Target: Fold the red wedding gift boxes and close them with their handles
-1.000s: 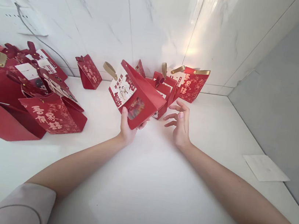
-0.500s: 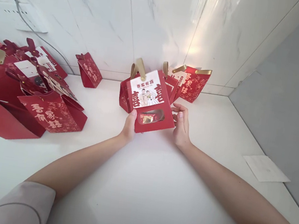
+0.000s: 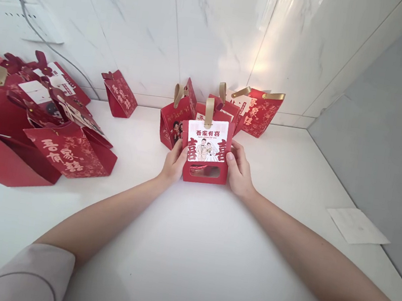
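Note:
A small red gift box [image 3: 207, 155] stands upright on the white counter [image 3: 187, 248], with a white picture label, a small window low on its front and a gold strap handle on top. My left hand [image 3: 174, 163] grips its left side and my right hand [image 3: 239, 170] grips its right side, thumbs on the front. Right behind it stand several more red gift boxes [image 3: 229, 108] with gold handles, close to the wall.
A heap of flat and half-folded red boxes [image 3: 36, 122] fills the left of the counter. One lone red box [image 3: 119, 94] stands by the back wall. A white paper sheet [image 3: 358, 226] lies at the right, near the grey side wall. A cable [image 3: 55, 53] runs down the tiled wall.
The box was tilted in my left hand alone; it turned to face me and came down upright on the counter. My right hand closed in and took hold of its right side.

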The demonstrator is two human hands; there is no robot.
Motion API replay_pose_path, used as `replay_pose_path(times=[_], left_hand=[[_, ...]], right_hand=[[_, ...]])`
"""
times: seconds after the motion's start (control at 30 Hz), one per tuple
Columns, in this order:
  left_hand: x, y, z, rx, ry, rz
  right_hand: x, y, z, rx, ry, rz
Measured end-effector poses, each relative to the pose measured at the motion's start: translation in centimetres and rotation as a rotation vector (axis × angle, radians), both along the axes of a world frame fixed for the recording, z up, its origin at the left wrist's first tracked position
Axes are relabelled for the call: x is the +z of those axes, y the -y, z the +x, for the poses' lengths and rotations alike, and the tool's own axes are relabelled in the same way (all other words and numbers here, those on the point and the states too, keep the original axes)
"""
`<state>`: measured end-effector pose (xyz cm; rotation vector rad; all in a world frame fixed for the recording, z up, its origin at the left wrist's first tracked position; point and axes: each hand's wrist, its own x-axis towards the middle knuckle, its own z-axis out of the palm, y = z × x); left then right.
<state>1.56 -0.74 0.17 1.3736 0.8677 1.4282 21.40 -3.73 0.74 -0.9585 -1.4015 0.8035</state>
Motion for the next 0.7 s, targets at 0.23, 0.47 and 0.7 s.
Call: replay_pose_path(times=[0.23, 0.47, 0.7], left_hand=[[0.11, -0.66, 0.37, -0.059, 0.119, -0.205], [0.52, -0.58, 0.4, -0.119, 0.216, -0.369], [0.19, -0.18, 0.41, -0.158, 0.182, -0.289]], right_hand=[[0.01, -0.46, 0.12, 0.023, 0.086, -0.148], [0.04, -0.69, 0.04, 0.055, 0.009, -0.26], [-0.29, -0.6, 0.17, 0.038, 0.064, -0.18]])
